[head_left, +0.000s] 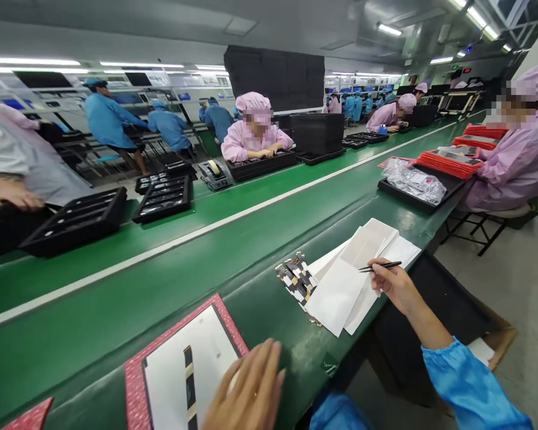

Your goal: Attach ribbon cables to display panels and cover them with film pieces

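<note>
My left hand [246, 391] lies with fingers stretched out at the lower right of a white flat panel [170, 364], hiding that corner. The panel rests on a pink foam sheet [134, 391]. Along the panel runs a narrow black strip with gold bands [189, 382], resembling a flex cable; its lower end leaves the picture. Black tweezers [392, 264] are pinched in my right hand [397, 289], tips pointing left over white paper sheets [341, 292]. Beside the sheets is a pile of black, white and gold flex cables [296, 278].
A green bench with a white line [197, 227] runs across. Black trays [78, 218] line its far side, where people in pink work. At right, a black tray [407, 194] holds clear plastic bags and red foam sheets [448, 164]. Below the bench edge stands a box [497, 334].
</note>
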`<state>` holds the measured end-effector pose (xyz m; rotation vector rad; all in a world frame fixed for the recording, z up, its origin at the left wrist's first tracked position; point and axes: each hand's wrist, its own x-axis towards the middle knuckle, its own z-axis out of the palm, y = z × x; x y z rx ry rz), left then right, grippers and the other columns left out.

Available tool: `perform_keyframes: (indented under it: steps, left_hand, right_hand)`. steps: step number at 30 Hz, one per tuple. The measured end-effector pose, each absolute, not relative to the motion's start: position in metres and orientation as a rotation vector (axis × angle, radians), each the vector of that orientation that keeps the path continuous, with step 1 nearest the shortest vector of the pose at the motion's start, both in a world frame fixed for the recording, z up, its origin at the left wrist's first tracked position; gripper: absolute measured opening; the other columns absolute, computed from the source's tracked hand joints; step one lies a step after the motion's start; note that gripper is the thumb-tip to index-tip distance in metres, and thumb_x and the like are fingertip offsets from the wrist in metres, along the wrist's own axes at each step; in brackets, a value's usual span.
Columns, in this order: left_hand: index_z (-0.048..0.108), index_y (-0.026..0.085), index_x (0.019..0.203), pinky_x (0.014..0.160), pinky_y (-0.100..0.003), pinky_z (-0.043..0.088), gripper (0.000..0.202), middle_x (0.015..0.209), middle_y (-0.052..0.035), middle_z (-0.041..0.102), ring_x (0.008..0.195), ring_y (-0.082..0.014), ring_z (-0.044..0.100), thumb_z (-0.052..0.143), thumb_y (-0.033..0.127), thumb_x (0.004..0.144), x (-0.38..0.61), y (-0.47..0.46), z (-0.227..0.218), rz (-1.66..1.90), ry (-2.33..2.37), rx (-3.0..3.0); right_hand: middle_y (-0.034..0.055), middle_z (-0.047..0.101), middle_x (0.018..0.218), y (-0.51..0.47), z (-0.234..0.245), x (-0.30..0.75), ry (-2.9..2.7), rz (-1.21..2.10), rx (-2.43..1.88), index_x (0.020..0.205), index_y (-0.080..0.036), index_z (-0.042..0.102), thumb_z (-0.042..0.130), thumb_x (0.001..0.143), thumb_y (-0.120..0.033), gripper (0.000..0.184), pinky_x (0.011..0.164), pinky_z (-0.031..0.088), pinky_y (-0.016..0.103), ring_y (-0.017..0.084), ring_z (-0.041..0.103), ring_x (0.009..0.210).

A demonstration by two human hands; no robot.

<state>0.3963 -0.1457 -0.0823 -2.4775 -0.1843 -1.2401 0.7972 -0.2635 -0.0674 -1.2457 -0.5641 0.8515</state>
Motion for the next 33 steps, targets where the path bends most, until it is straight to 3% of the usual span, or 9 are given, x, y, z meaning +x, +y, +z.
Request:
perform_keyframes:
  steps: [3,8,11,15,17,20,23,28,33]
  left_hand:
    - [0.098,0.05,0.112,0.165,-0.057,0.045,0.066,0.137,-0.0164,0.096,0.204,-0.0335,0.011,0.12,0.037,0.052,0.479,-0.152,-0.097,-1.144,-0.241,-2.414]
    - [0.102,0.047,0.122,0.142,-0.05,0.074,0.049,0.148,-0.0103,0.096,0.186,-0.0372,0.062,0.122,0.066,0.081,0.573,-0.138,-0.114,-1.084,-0.123,-2.383]
    - [0.103,0.05,0.121,0.144,-0.049,0.07,0.046,0.139,-0.0098,0.098,0.18,-0.0352,0.068,0.121,0.069,0.082,0.567,-0.123,-0.119,-1.095,-0.042,-2.356]
    - [0.102,0.051,0.126,0.167,-0.041,0.035,0.057,0.141,-0.0105,0.096,0.199,-0.0309,0.039,0.125,0.059,0.075,0.533,-0.098,-0.123,-1.077,0.065,-2.403]
    - [0.102,0.05,0.126,0.169,-0.04,0.028,0.061,0.138,-0.0114,0.095,0.2,-0.0327,0.037,0.127,0.047,0.071,0.527,-0.084,-0.125,-1.099,0.084,-2.443]
    - [0.102,0.045,0.129,0.16,-0.044,0.052,0.061,0.132,-0.0126,0.095,0.183,-0.0381,0.064,0.123,0.027,0.074,0.542,-0.064,-0.128,-1.102,0.033,-2.533]
    - [0.098,0.044,0.149,0.139,-0.051,0.075,0.063,0.139,-0.0126,0.096,0.156,-0.0379,0.084,0.112,0.021,0.092,0.581,-0.046,-0.123,-0.873,-0.087,-2.761]
    - [0.078,0.045,0.184,0.132,-0.054,0.078,0.064,0.182,-0.012,0.079,0.168,-0.0339,0.077,0.077,0.022,0.123,0.64,-0.032,-0.097,-0.331,-0.206,-3.204]
    - [0.08,0.043,0.181,0.137,-0.057,0.075,0.062,0.183,-0.0089,0.079,0.172,-0.0315,0.076,0.075,0.015,0.125,0.654,-0.031,-0.098,-0.37,-0.18,-3.277]
  right_hand:
    - [0.0041,0.072,0.082,-0.263,-0.09,0.813,-0.519,0.742,-1.239,0.093,-0.047,0.088,0.112,0.069,-0.068,0.04,0.042,0.044,0.042,0.033,0.071,0.062]
    - [0.0079,0.073,0.087,-0.271,-0.114,0.827,-0.504,0.682,-1.261,0.097,-0.049,0.088,0.107,0.079,-0.068,0.032,0.045,0.044,0.046,0.039,0.079,0.07]
    - [0.0096,0.076,0.09,-0.278,-0.114,0.832,-0.49,0.695,-1.284,0.097,-0.048,0.087,0.108,0.078,-0.068,0.034,0.047,0.049,0.048,0.042,0.083,0.075]
    - [0.0097,0.077,0.088,-0.281,-0.109,0.837,-0.478,0.719,-1.317,0.092,-0.045,0.083,0.111,0.073,-0.067,0.041,0.048,0.051,0.046,0.043,0.083,0.079]
    - [0.0094,0.078,0.087,-0.278,-0.107,0.84,-0.498,0.746,-1.337,0.09,-0.043,0.082,0.112,0.074,-0.066,0.041,0.049,0.053,0.045,0.04,0.082,0.078]
    - [0.0075,0.083,0.088,-0.267,-0.103,0.848,-0.582,0.757,-1.359,0.09,-0.04,0.083,0.109,0.082,-0.068,0.038,0.054,0.061,0.043,0.034,0.081,0.075]
    - [0.0074,0.087,0.088,-0.248,-0.097,0.862,-0.683,0.769,-1.417,0.093,-0.033,0.083,0.109,0.084,-0.073,0.049,0.057,0.066,0.04,0.03,0.082,0.074]
    - [0.0085,0.089,0.083,-0.219,-0.087,0.889,-0.762,0.839,-1.49,0.09,-0.025,0.081,0.119,0.073,-0.077,0.067,0.053,0.066,0.033,0.026,0.083,0.071]
    - [0.003,0.091,0.084,-0.212,-0.084,0.897,-0.827,0.895,-1.512,0.089,-0.029,0.083,0.119,0.077,-0.079,0.062,0.054,0.066,0.029,0.023,0.085,0.074]
